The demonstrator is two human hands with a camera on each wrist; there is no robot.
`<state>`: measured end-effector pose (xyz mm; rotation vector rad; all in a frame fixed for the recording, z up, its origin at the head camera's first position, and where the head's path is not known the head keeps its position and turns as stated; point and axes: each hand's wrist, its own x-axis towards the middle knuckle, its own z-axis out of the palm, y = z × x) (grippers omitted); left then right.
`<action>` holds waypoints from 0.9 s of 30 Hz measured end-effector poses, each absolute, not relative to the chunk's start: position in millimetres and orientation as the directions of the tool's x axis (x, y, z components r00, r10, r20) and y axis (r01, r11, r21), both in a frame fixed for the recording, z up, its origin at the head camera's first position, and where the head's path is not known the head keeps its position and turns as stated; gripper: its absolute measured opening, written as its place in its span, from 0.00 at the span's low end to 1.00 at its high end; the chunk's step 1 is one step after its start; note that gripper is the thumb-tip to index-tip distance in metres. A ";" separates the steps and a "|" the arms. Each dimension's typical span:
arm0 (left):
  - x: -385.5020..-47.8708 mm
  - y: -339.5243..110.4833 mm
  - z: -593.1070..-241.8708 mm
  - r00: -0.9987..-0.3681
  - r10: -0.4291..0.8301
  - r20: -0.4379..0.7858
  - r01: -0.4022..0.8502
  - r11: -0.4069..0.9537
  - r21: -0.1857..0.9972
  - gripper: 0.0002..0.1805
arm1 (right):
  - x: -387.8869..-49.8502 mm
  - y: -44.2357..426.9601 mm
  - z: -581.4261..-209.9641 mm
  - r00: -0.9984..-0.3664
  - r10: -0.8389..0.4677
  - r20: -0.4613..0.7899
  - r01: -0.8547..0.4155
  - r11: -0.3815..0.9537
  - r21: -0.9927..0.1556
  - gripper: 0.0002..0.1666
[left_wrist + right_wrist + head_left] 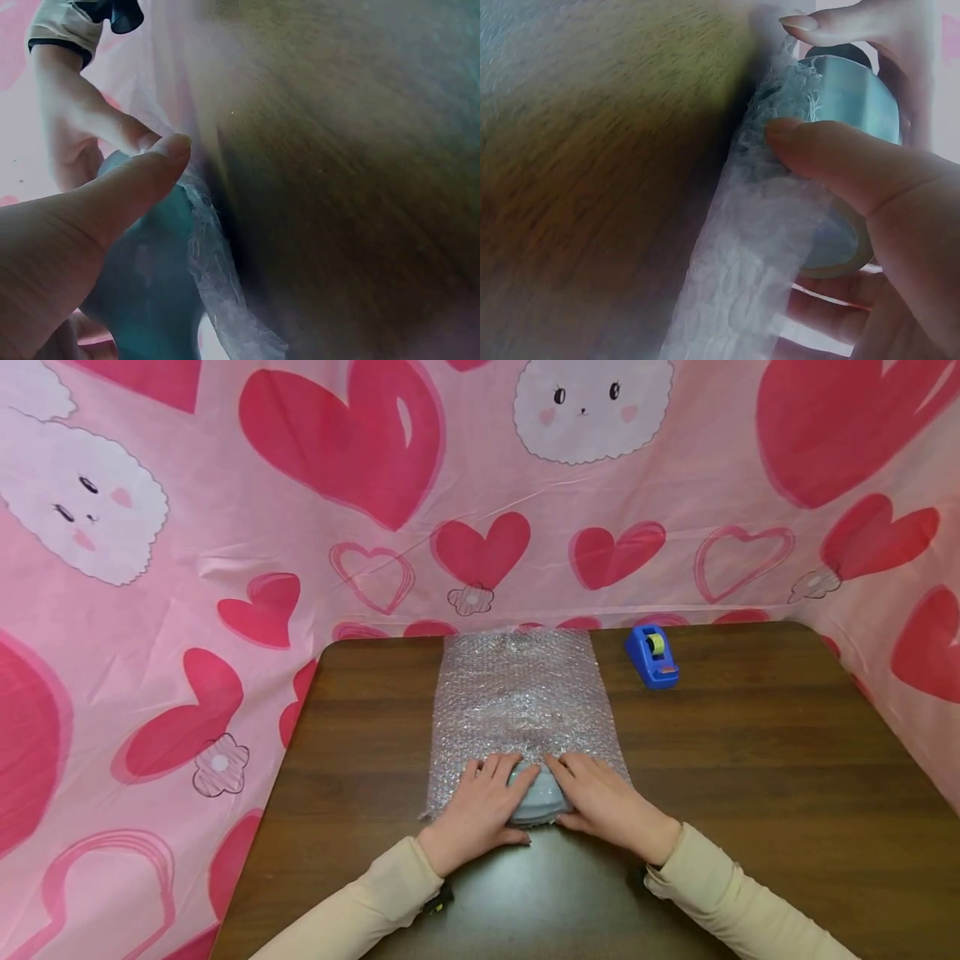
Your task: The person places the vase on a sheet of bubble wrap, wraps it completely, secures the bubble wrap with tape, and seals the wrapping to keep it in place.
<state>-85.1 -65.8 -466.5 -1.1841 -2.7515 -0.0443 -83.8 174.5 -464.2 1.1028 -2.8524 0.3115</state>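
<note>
A glossy grey-blue object (pixel 542 797) lies on the near end of a long sheet of bubble wrap (pixel 525 693). My left hand (pixel 480 802) grips its left side, the thumb low at the near edge. From the right, my right hand (pixel 607 802) holds the other side. Teal surface (pixel 150 277) shows beneath the left thumb in the left wrist view, beside the crinkled wrap edge (pixel 217 277). In the right wrist view the right thumb presses the wrap (pixel 742 255) against the object (pixel 859 97). The object's exact kind is unclear.
A blue tape dispenser (pixel 652 658) with a yellowish roll stands at the back right of the brown wooden table (pixel 750 735). Pink cloth (pixel 360 527) with hearts surrounds the table's back and sides.
</note>
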 end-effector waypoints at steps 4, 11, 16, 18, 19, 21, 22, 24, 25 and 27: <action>-85.3 -65.3 -468.1 -0.681 0.716 0.154 0.723 0.691 -0.010 0.62 | -84.4 175.5 -461.9 -0.746 -0.654 0.128 -0.666 0.724 -0.179 0.50; -86.3 -65.7 -471.8 -0.688 0.711 0.148 0.719 0.695 0.007 0.71 | -85.7 178.1 -457.9 -0.744 -0.654 0.138 -0.668 0.722 -0.179 0.46; -85.8 -66.1 -473.2 -0.690 0.712 0.133 0.716 0.697 -0.016 0.74 | -87.6 179.3 -455.4 -0.747 -0.652 0.131 -0.665 0.726 -0.176 0.44; -85.7 -66.2 -473.6 -0.687 0.712 0.145 0.716 0.697 -0.034 0.71 | -88.6 179.7 -454.6 -0.744 -0.654 0.135 -0.668 0.725 -0.170 0.43; -85.7 -66.3 -473.8 -0.683 0.714 0.155 0.717 0.696 -0.043 0.69 | -88.9 179.8 -454.0 -0.743 -0.655 0.137 -0.670 0.723 -0.171 0.43; -86.1 -66.6 -473.5 -0.676 0.715 0.179 0.716 0.695 -0.067 0.64 | -89.6 180.2 -453.6 -0.739 -0.659 0.144 -0.674 0.718 -0.174 0.42; -86.4 -66.7 -473.5 -0.673 0.715 0.190 0.717 0.694 -0.073 0.62 | -89.9 180.4 -453.3 -0.738 -0.660 0.145 -0.675 0.716 -0.179 0.42; -87.2 -67.0 -473.0 -0.667 0.715 0.208 0.717 0.692 -0.078 0.57 | -90.5 180.9 -453.2 -0.738 -0.659 0.144 -0.674 0.712 -0.196 0.41; -87.5 -67.1 -472.7 -0.667 0.714 0.213 0.719 0.692 -0.071 0.56 | -90.7 181.2 -453.3 -0.738 -0.659 0.142 -0.674 0.710 -0.204 0.41; -87.9 -67.3 -472.2 -0.667 0.712 0.220 0.720 0.692 -0.056 0.53 | -91.3 181.9 -453.5 -0.738 -0.660 0.136 -0.673 0.708 -0.216 0.41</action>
